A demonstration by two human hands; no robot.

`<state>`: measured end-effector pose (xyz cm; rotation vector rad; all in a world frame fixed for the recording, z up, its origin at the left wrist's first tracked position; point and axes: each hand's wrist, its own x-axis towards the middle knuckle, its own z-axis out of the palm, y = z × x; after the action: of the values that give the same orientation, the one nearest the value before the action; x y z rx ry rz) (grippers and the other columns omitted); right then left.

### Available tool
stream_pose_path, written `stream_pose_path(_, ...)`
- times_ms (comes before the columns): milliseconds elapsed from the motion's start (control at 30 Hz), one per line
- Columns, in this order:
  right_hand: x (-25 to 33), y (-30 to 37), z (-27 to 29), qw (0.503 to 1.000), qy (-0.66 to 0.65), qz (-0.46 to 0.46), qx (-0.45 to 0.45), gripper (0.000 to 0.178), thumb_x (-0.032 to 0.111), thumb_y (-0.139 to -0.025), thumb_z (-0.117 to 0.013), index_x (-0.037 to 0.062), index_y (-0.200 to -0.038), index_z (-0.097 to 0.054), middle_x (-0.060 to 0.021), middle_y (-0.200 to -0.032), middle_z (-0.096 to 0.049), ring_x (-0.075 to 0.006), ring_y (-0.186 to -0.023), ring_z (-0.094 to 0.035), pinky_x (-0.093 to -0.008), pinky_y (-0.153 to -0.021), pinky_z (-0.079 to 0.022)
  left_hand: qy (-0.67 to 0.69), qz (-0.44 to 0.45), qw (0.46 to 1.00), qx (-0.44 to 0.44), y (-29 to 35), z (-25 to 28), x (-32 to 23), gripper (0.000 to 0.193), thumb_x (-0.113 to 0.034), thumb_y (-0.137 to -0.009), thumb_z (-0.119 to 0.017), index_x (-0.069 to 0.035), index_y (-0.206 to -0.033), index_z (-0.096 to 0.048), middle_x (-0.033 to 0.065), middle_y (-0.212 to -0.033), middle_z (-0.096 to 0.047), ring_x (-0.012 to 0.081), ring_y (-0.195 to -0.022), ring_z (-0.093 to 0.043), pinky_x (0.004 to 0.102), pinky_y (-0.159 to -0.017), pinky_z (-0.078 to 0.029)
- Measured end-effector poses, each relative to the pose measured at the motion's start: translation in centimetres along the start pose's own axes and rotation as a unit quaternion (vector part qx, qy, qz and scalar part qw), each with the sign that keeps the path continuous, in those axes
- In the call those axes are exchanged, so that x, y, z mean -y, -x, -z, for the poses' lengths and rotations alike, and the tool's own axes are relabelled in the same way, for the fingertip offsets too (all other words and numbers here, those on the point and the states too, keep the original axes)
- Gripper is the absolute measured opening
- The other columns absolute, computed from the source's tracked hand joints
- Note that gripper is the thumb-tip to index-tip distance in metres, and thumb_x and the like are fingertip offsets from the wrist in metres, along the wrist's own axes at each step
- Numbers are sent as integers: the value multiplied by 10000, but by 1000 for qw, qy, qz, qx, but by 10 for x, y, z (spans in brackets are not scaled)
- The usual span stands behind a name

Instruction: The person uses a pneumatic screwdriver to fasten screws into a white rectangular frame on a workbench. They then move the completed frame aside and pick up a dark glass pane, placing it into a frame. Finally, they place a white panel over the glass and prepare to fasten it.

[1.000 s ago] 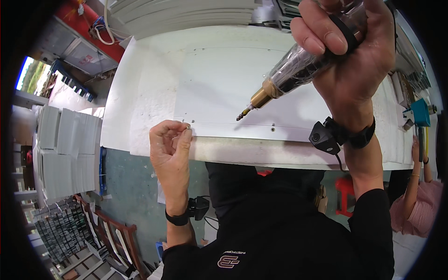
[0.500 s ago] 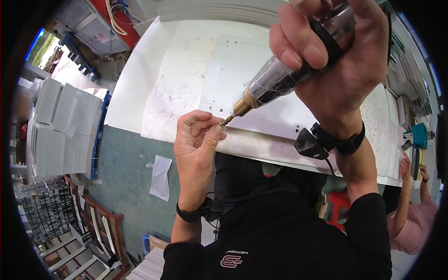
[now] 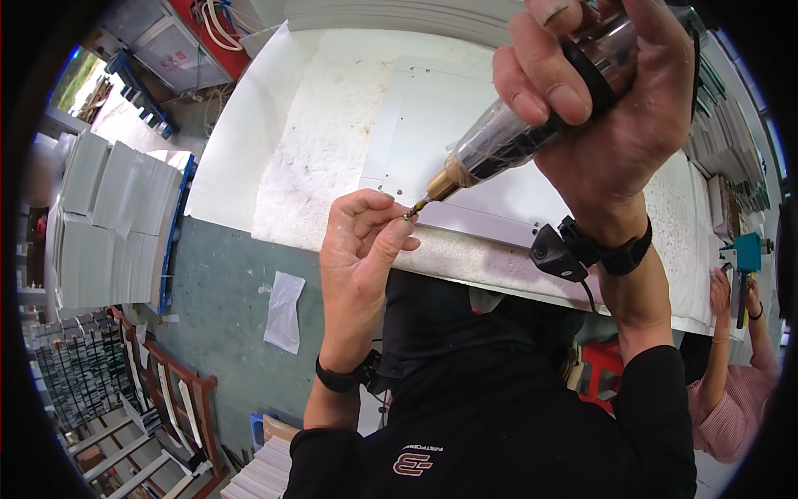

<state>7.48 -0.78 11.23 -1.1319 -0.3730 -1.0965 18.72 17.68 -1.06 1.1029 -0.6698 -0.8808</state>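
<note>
In the head view, the right hand (image 3: 619, 141) is wrapped around a power screwdriver (image 3: 503, 140) with a brass-coloured nose, slanting down to the left. Its bit (image 3: 420, 205) meets the thumb and forefinger of the left hand (image 3: 357, 241), pinched around a metal piece (image 3: 407, 216) too small to identify. This meeting point is just beside the near-left corner of a flat white panel (image 3: 465, 108) with small holes. The panel lies on a white padding sheet (image 3: 320, 150) spread over the desk (image 3: 237, 141). Stacked white boards (image 3: 108, 220) stand to the left.
</note>
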Motion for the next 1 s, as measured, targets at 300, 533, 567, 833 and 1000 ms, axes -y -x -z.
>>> stream_pose_path(300,6,-17,-33,989,60,-122,-60,577,449,-1073,-456,-55,-1345,-527,-152,-798,-643,-105,-412,-531,-264,-403,-496,-205,-131,970,-3,-21,10,1,227,0,-982,-674,-15,-1190,-584,99,-1086,-727,155,-997,-699,287,-857,-545)
stream_pose_path(533,-23,-27,-49,944,283,-160,-51,493,442,-988,-653,-30,-1117,-593,-89,-746,-633,-75,-466,-550,-215,-404,-401,-392,-179,902,24,-52,22,-2,204,36,-959,-635,0,-1158,-614,110,-1057,-753,194,-1042,-720,335,-925,-545)
stream_pose_path(567,-28,-26,-47,947,273,-161,-51,477,429,-994,-649,-29,-1115,-593,-84,-748,-635,-72,-465,-547,-215,-403,-399,-403,-186,896,30,-54,24,0,203,36,-968,-622,7,-1168,-609,115,-1063,-750,184,-1036,-732,336,-943,-546)
stream_pose_path(833,-36,-26,-44,944,270,-185,-52,425,402,-1003,-643,-5,-1114,-584,-70,-757,-641,-63,-485,-537,-210,-427,-397,-381,-164,910,21,-56,28,5,212,46,-957,-618,10,-1166,-609,120,-1059,-752,204,-1045,-711,345,-955,-541)
stream_pose_path(1000,-42,-25,-38,936,314,-162,2,365,397,-1016,-637,39,-947,-644,-31,-679,-624,-61,-465,-528,-227,-411,-394,-367,-169,915,3,-52,26,2,189,53,-973,-587,22,-1160,-595,134,-1079,-754,178,-1020,-723,316,-955,-540)
